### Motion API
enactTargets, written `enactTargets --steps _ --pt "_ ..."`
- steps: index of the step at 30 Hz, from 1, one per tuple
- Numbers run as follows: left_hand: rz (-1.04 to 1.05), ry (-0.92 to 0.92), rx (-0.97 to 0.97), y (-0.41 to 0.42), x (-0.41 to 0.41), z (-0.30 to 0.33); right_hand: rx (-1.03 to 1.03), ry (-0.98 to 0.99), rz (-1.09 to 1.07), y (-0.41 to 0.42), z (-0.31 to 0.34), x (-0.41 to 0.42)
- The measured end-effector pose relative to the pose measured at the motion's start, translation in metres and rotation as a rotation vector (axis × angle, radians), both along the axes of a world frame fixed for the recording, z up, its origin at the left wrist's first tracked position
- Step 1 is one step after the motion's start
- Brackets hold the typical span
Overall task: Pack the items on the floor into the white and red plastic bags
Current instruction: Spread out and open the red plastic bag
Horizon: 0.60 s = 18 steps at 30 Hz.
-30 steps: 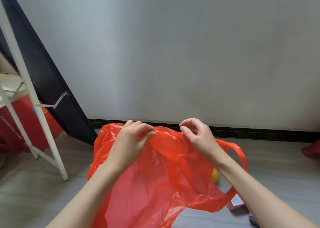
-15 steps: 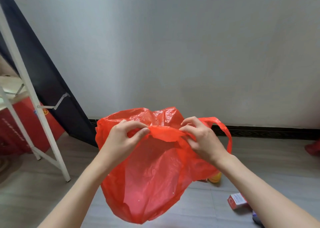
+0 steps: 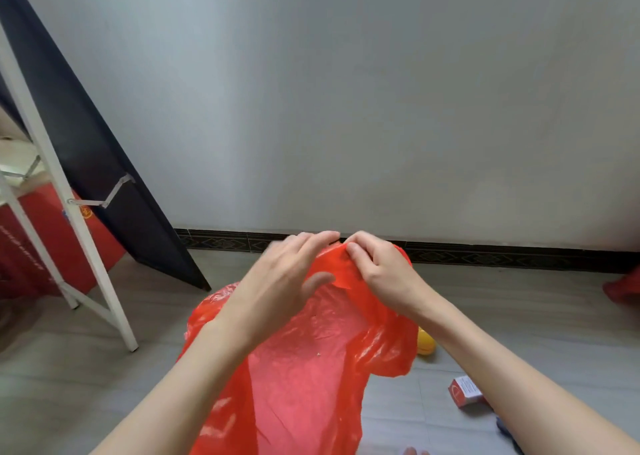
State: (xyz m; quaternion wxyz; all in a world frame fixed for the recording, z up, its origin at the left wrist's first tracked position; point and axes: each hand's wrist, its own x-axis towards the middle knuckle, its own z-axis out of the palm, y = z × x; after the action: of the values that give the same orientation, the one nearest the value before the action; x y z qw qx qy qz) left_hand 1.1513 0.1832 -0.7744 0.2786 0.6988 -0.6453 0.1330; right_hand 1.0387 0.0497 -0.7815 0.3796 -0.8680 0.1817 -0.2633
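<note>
Over on the left a white folding frame [image 3: 86, 233] is standing on the grey floor [image 3: 69, 385], with a dark panel [image 3: 104, 164] leaning against the wall behind it and something red [image 3: 38, 247] sitting beyond its legs.

In the middle, the red plastic bag [image 3: 304, 361] is hanging in the air in front of the person, its long axis running top to bottom, the gathered top edge pointing up toward the wall and the loose body trailing down out of sight at the lower edge. The left forearm is reaching up from the lower left, and the left hand [image 3: 284, 278] is lying over the bag's upper part with its fingers fairly straight and stretched forward across the plastic, the thumb pressing into the sheet from below. Just beside it, almost fingertip to fingertip, the right hand [image 3: 377, 267] is coming in from the lower right with its fingers curled, pinching the crumpled top edge of the bag.

Further right, on the floor, a yellow ball [image 3: 425, 342] is peeking out from behind the bag, and a small red and white box [image 3: 465, 391] is lying near the right forearm. At the far right edge another red thing [image 3: 625, 286] is resting on the floor.
</note>
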Motion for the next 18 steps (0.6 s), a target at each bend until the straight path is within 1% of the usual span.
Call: enactTargets --steps 1,2,5,7,9,11,12,14,16,18 --pt "-0.009 0.131 0.003 -0.001 -0.002 0.0 0.016 -0.021 -0.018 0.0 0.002 0.0" --pt "0.005 0.213 -0.011 -0.002 -0.002 -0.001 0.023 -0.032 -0.028 -0.001 0.004 -0.001" --pt "0.065 0.302 -0.11 0.002 0.006 -0.001 -0.025 0.019 0.008 0.0 0.0 -0.006" --pt "0.09 0.357 -0.122 0.007 0.009 0.001 -0.111 0.107 0.036 0.0 -0.005 -0.013" --pt "0.12 0.436 -0.098 0.011 0.01 0.002 -0.262 0.195 0.059 -0.005 -0.012 -0.017" --pt "0.135 0.547 -0.106 0.012 0.012 0.006 -0.4 0.285 0.044 -0.012 -0.016 -0.018" --pt "0.142 0.585 -0.13 0.012 0.015 0.008 -0.424 0.314 0.021 -0.014 -0.015 -0.018" --pt "0.169 0.632 -0.176 0.013 0.022 0.011 -0.399 0.283 -0.023 -0.018 -0.014 -0.017" --pt "0.227 0.644 -0.188 0.018 0.032 0.008 -0.322 0.178 -0.04 -0.02 -0.012 -0.016" --pt "0.308 0.64 -0.177 0.025 0.043 0.005 -0.29 0.103 -0.051 -0.022 -0.008 -0.017"
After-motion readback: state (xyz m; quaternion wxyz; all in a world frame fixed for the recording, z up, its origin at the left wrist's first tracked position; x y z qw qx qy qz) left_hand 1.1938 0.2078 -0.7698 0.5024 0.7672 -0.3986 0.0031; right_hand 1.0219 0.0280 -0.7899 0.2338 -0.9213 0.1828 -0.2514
